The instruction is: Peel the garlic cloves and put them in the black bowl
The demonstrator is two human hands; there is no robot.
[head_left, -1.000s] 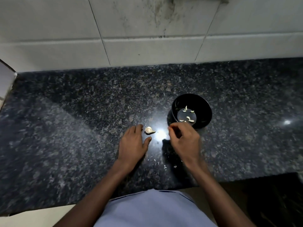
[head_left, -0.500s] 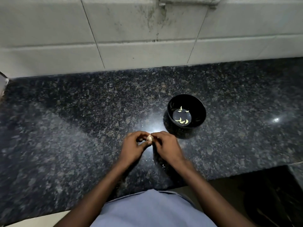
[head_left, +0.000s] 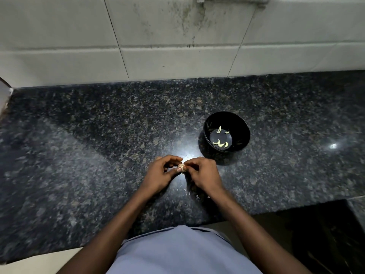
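Above the near part of the granite counter (head_left: 83, 155), the left hand (head_left: 160, 177) and right hand (head_left: 203, 175) both pinch one garlic piece (head_left: 182, 166) between fingertips, probably to steady it while its skin is picked away. Just far-right, the black bowl (head_left: 242, 128) holds five peeled cloves (head_left: 220, 143).

bowl (head_left: 241, 123): 1 | peeled cloves in bowl (head_left: 220, 144): 5 | garlic held (head_left: 182, 166): 1 | hands: 2
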